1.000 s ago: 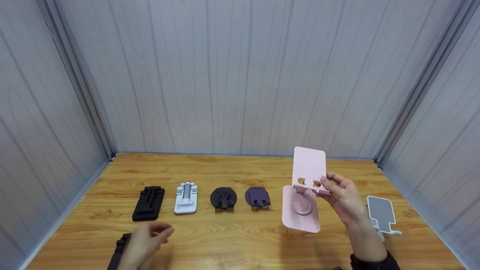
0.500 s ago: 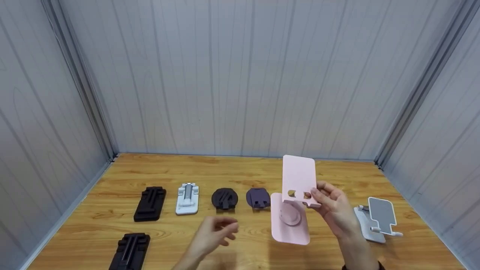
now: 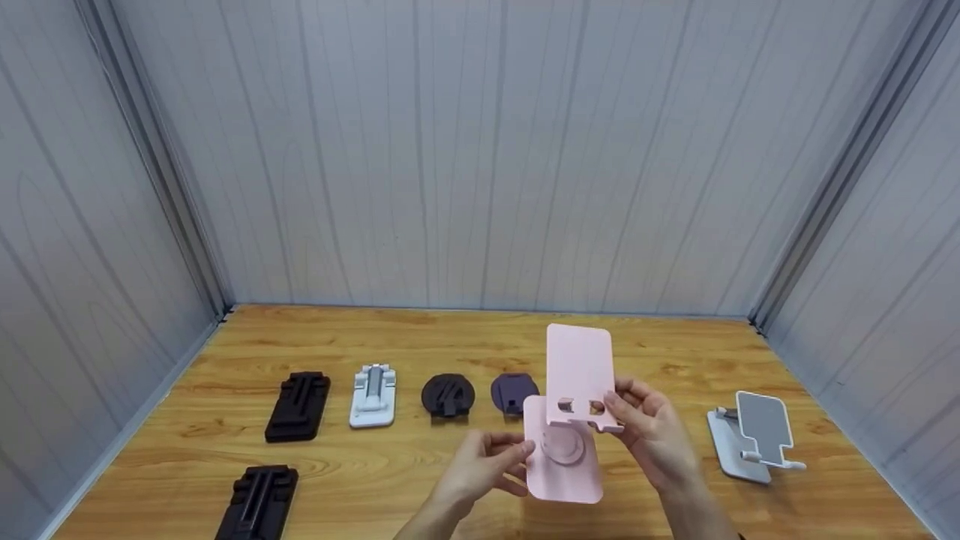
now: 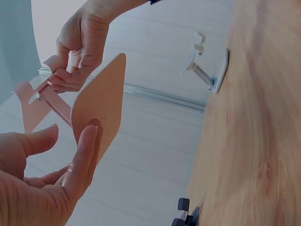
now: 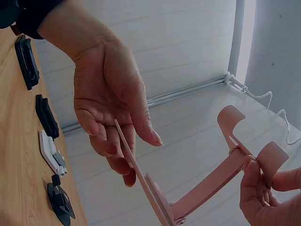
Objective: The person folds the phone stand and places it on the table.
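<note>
A pink phone stand [image 3: 579,367], unfolded, is held up above the table in front of me. My right hand [image 3: 654,435] pinches the lower right corner of its upper plate, beside the two cutouts. At the left edge of its base plate [image 3: 562,484] is my left hand [image 3: 480,472]. In the left wrist view, the fingers [image 4: 87,146] of that hand lie nearly straight against the base's underside, while its thumb stands apart from the plate. The right wrist view shows the hinged arm [image 5: 211,183] joining base and upper plate.
On the wooden table [image 3: 360,495], a black folded stand [image 3: 298,407], a white one [image 3: 373,397], a round black one [image 3: 448,397] and a purple one [image 3: 514,391] form a row. Another black stand [image 3: 259,504] lies front left. An unfolded white-grey stand [image 3: 763,431] stands at right.
My left hand has moved right from the black stands to the pink stand's base and now touches it. The right hand has brought the pink stand left and slightly nearer.
</note>
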The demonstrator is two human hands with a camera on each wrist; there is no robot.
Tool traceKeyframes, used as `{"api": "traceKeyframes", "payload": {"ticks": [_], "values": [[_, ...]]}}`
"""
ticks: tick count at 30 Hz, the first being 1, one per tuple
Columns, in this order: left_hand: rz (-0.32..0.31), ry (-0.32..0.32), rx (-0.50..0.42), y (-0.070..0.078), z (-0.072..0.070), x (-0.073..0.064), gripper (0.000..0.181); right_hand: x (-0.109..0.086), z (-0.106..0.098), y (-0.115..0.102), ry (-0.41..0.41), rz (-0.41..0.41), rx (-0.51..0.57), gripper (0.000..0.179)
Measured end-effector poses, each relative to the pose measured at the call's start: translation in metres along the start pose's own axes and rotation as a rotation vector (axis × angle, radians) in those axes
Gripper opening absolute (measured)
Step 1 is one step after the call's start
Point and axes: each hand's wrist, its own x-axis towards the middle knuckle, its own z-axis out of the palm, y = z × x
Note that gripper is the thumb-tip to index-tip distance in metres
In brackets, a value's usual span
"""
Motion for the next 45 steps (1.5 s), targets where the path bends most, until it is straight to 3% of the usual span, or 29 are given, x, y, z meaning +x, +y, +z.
{"api": "traceKeyframes", "payload": {"ticks": [11,20,32,45], "values": [[0.033,0.06,-0.101,-0.009,0.002,0.006,0.024,-0.003,0.006,0.002,0.021,-0.044,-0.049,0.015],[0.041,0.122,-0.115,-0.015,0.001,0.01,0.016,-0.003,0.012,0.006,0.091,-0.029,-0.122,0.014],[-0.003,0.163,-0.1,-0.017,-0.002,0.01,0.016,-0.005,0.012,0.012,0.192,-0.017,-0.225,0.014],[-0.023,0.188,-0.111,-0.02,-0.003,0.008,0.014,-0.008,0.013,0.016,0.148,-0.065,-0.324,0.02]]}}
